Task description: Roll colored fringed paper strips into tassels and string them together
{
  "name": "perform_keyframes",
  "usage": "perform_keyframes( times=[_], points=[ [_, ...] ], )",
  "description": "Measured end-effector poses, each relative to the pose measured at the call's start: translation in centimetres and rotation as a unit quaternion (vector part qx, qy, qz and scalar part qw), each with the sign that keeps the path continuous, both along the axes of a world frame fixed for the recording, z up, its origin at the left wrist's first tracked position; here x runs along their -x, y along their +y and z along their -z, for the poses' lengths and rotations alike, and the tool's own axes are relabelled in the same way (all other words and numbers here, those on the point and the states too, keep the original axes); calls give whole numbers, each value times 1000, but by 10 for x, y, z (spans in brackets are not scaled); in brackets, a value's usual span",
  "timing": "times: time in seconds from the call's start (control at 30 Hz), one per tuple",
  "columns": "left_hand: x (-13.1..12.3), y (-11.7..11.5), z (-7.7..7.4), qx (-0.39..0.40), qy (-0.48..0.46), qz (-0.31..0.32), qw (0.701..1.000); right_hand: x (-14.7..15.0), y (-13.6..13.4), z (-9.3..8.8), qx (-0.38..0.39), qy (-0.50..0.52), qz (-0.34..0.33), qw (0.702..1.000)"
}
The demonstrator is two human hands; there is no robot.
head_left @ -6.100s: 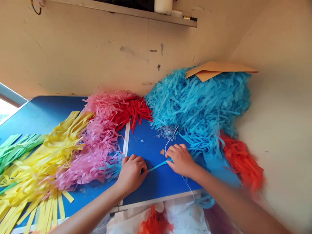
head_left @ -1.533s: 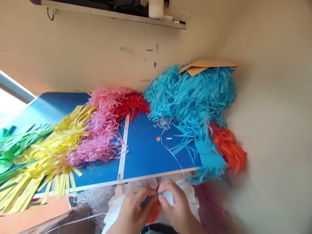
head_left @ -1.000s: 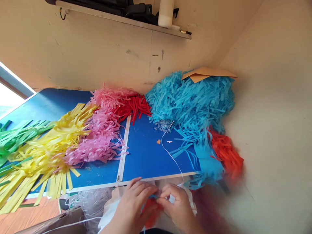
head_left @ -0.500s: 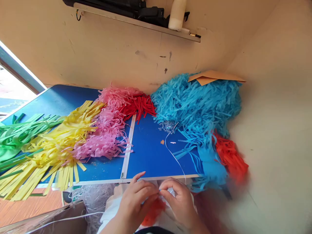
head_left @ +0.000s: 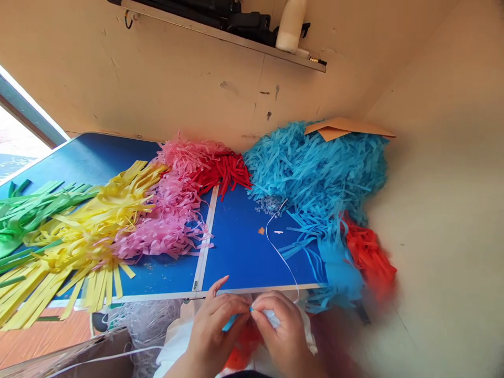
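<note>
My left hand [head_left: 218, 323] and my right hand [head_left: 281, 328] meet fingertip to fingertip just below the table's front edge. Both pinch a small strip of blue paper [head_left: 230, 322], of which only bits show between the fingers. The left index finger sticks up, away from the pinch. Beneath the hands, red-orange paper fringe [head_left: 240, 349] lies over my lap, partly covered by them. A thin white cord [head_left: 282, 254] runs down the table and over the edge near my right hand; where it ends is hidden.
On the blue table [head_left: 236, 262] lie heaps of blue fringe [head_left: 315, 168], pink fringe [head_left: 169, 210], yellow fringe [head_left: 90, 226] and green fringe [head_left: 39, 210]. Red fringe [head_left: 370, 254] hangs at the right. A cardboard box [head_left: 94, 352] stands lower left, under a wall shelf [head_left: 220, 34].
Both hands have shifted slightly left and their fingertips have come closer together. More of the blue paper shows by the left fingers. The view has moved a little.
</note>
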State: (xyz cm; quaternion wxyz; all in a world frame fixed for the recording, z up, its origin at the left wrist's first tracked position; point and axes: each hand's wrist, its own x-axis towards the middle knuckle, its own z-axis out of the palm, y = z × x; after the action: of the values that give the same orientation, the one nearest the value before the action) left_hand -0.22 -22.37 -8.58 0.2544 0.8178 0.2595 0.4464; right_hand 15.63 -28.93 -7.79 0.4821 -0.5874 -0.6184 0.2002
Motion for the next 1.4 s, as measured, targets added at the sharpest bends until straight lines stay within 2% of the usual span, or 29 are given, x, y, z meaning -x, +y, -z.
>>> perform_keyframes(
  times=[0.27, 0.37, 0.43, 0.5, 0.57, 0.63, 0.73, 0.8, 0.9, 0.97, 1.03, 1.1, 1.17, 1.2, 1.27, 1.33, 1.4],
  points=[
    [0, -6, 10, 50, -21, -17, 998, 8, 0, -4, 13, -2, -20, 1000],
    [3, -5, 11, 127, -32, -34, 991, 4, 8, -4, 22, -7, -55, 998],
    [9, -2, 13, 188, -30, -45, 981, -9, 25, -2, 47, -17, -64, 997],
    [15, 1, 19, 239, -21, -54, 969, -29, 51, 3, 86, -84, -4, 993],
    [19, 4, 27, 303, -20, -59, 951, -52, 77, 9, 129, -192, 102, 968],
    [19, 6, 36, 395, -39, -60, 916, -69, 97, 13, 158, -250, 158, 942],
    [13, 8, 38, 533, -106, -54, 837, -71, 102, 12, 146, -248, 152, 946],
    [4, 11, 30, 602, -154, -26, 783, -57, 89, 9, 104, -189, 129, 968],
    [-13, 22, 11, 671, -215, 26, 709, -26, 58, 8, 61, -44, 66, 995],
    [-23, 33, 1, 705, -253, 55, 660, -10, 40, 11, 77, -7, 43, 996],
    [-29, 42, -3, 723, -270, 71, 632, -3, 27, 15, 109, 8, 37, 993],
    [-29, 45, -4, 712, -259, 77, 648, -5, 22, 17, 129, 67, 25, 989],
    [-29, 41, -5, 685, -216, 93, 690, -11, 23, 17, 152, 185, 0, 971],
    [-29, 37, -6, 671, -188, 106, 710, -14, 25, 15, 169, 260, -12, 951],
    [-31, 28, -10, 653, -120, 131, 737, -15, 33, 11, 202, 410, -25, 889],
    [-33, 21, -14, 646, -64, 139, 748, -14, 43, 6, 214, 521, -27, 826],
    [-35, 18, -16, 647, -43, 132, 750, -13, 53, 1, 198, 577, -31, 792]
  ],
)
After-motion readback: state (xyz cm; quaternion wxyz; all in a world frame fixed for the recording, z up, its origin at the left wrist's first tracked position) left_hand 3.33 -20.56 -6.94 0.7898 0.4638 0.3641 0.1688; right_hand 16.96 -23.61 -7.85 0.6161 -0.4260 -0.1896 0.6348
